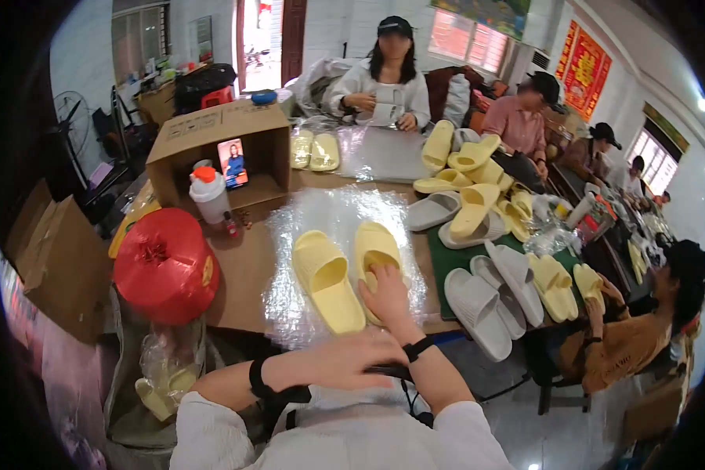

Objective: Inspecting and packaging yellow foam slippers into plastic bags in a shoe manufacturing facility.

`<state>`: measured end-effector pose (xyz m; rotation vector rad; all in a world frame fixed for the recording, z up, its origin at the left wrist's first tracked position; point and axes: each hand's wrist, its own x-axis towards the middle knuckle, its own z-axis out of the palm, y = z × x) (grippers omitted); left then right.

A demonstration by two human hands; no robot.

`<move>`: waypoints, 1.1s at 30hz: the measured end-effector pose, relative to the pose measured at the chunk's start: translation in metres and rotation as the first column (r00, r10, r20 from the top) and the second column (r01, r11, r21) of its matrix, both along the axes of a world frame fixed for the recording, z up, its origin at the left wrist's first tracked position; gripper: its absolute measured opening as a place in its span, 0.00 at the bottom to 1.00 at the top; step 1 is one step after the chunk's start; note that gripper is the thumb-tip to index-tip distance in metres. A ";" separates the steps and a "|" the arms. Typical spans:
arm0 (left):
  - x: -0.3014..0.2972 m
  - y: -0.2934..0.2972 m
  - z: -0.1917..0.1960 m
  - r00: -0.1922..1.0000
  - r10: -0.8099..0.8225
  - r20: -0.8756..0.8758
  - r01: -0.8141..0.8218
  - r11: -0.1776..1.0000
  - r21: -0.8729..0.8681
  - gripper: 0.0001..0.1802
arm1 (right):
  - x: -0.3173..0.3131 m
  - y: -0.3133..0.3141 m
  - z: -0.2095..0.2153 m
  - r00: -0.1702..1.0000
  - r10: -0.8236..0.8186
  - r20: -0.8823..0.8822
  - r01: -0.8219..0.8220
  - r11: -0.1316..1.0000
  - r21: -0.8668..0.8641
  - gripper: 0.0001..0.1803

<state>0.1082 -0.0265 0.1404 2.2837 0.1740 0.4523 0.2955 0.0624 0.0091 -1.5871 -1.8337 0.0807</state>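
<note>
Two yellow slippers lie side by side on a clear plastic sheet (282, 258) on the table before me. The left yellow slipper (325, 278) rests untouched, toe pointing away. My right hand (388, 296) has its fingers in the foot opening of the right yellow slipper (376, 239), gripping it, and covers much of its heel part. My left hand (352, 356) reaches across in front of the slippers, near my right wrist. Its fingers stretch to the right, slightly blurred, and no object shows in them.
A cardboard box (188, 129) holds a phone (233, 163) and a bottle (209, 196). Left stands a red plastic-wrapped bundle (167, 266). Yellow and grey slippers (478, 313) pile up on the right. A bagged pair (315, 150) lies far back. Co-workers sit opposite and at right.
</note>
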 end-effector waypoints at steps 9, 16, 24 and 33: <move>-0.048 0.075 -0.121 0.491 0.860 0.136 -0.843 0.430 0.325 0.43 | 0.000 -0.001 -0.004 0.999 -0.039 0.023 0.037 0.997 0.063 0.25; -0.060 0.083 -0.145 0.528 0.816 0.234 -0.843 0.471 0.259 0.40 | -0.006 -0.003 -0.002 0.999 -0.044 0.020 0.043 0.998 0.045 0.27; -0.055 0.089 -0.146 0.563 0.790 0.242 -0.824 0.511 0.246 0.39 | -0.002 -0.004 0.002 0.998 -0.054 -0.011 0.055 0.998 0.029 0.25; -0.057 0.086 -0.149 0.549 0.801 0.239 -0.832 0.498 0.245 0.39 | -0.004 -0.008 0.002 0.999 -0.044 -0.005 0.044 0.999 0.013 0.26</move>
